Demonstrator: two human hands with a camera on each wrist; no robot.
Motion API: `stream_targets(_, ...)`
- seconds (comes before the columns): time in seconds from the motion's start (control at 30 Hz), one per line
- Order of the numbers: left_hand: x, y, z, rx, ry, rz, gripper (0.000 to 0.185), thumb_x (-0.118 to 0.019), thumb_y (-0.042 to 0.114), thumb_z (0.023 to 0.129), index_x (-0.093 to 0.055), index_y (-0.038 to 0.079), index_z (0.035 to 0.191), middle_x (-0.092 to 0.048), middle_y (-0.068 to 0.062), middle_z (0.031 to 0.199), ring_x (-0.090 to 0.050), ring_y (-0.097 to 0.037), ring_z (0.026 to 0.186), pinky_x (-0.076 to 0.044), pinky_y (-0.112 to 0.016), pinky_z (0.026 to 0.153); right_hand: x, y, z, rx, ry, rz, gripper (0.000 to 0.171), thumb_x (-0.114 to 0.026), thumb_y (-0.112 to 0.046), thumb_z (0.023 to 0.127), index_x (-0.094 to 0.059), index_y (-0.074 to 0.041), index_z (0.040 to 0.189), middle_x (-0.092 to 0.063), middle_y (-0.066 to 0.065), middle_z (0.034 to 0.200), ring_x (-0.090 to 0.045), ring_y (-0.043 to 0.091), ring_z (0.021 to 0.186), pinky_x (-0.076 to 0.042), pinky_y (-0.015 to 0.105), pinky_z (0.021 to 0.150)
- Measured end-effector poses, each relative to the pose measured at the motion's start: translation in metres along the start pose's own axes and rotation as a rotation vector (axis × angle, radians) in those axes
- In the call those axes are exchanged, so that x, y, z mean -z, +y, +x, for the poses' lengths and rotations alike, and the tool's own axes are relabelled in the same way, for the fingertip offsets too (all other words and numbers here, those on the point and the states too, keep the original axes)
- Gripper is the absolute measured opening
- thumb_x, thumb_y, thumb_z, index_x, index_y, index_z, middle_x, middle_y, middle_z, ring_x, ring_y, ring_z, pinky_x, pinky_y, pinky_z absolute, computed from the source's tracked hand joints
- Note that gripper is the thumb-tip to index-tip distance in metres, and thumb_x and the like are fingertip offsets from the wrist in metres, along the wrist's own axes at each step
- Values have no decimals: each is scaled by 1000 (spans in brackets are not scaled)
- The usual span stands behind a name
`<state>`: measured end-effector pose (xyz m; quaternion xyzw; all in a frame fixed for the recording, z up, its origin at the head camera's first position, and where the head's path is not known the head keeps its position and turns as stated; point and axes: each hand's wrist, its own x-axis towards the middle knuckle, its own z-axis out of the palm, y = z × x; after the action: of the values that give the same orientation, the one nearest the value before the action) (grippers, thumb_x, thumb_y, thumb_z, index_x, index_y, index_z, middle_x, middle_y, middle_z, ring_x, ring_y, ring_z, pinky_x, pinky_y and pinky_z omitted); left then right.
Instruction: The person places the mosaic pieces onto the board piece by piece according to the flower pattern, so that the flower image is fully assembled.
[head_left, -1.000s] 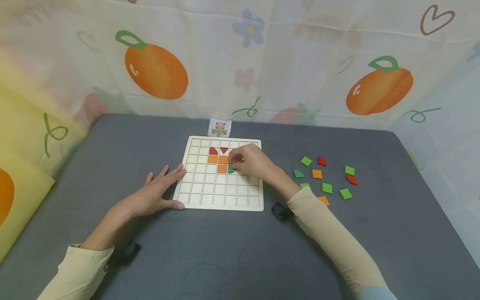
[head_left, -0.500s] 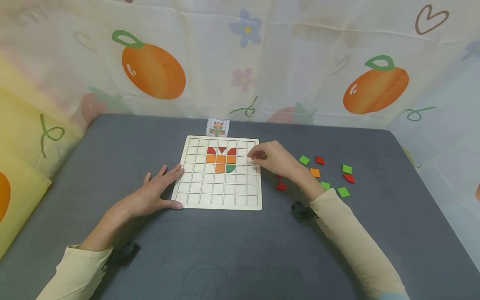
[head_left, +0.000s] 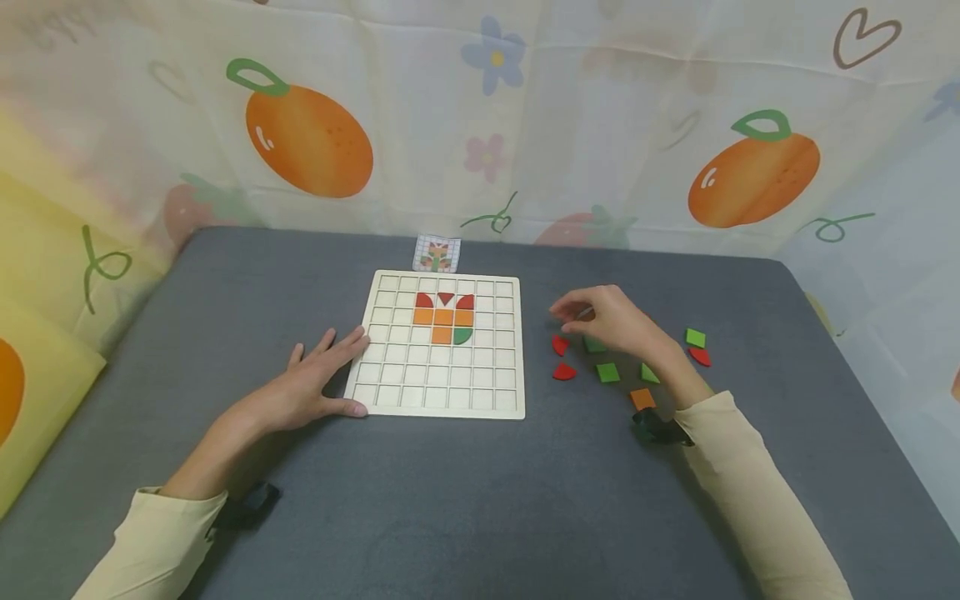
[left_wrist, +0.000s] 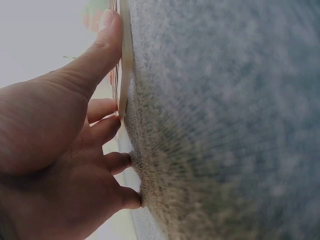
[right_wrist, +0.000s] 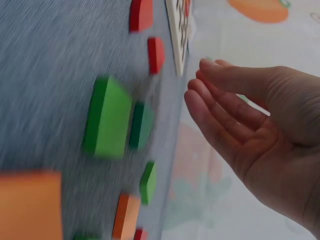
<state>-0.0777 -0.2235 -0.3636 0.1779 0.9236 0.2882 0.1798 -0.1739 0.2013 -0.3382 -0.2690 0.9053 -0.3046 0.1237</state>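
A small pattern card [head_left: 437,253] stands against the fruit-print curtain [head_left: 480,108] (oranges, flowers, hearts).

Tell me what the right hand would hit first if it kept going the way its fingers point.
Probably the wooden grid board: the right hand points left toward it, above the loose red pieces. Height is unclear.

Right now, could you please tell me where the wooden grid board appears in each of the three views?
Head: the wooden grid board lies at table centre, the left hand resting at its left edge.
Left wrist: only its thin edge shows, upper left, the thumb pressed against it.
Right wrist: a corner at top centre, beyond the right hand.
Shared landmark: the grey table.
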Motion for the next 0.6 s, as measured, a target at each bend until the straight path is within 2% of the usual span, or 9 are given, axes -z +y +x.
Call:
stream_targets(0.3, 2, -1, 2, -5, -1, 3, 101, -78, 42, 79, -22, 6, 156, -11, -18, 163, 2, -50, 145, 6, -72, 107, 8, 21, -23, -28, 12, -20, 32, -74, 2, 84, -69, 1, 115, -71, 14, 108, -67, 27, 97, -55, 40, 82)
stream_targets(0.6, 0, 0, 1, -9, -4, 0, 102, -78, 43, 78, -23, 7, 156, -12, -17, 163, 2, -50, 145, 6, -72, 106, 1, 27, -32, -87, -6, -80, 32, -77, -6, 83, -69, 0, 114, -70, 9, 101, -66, 24, 92, -55, 39, 80)
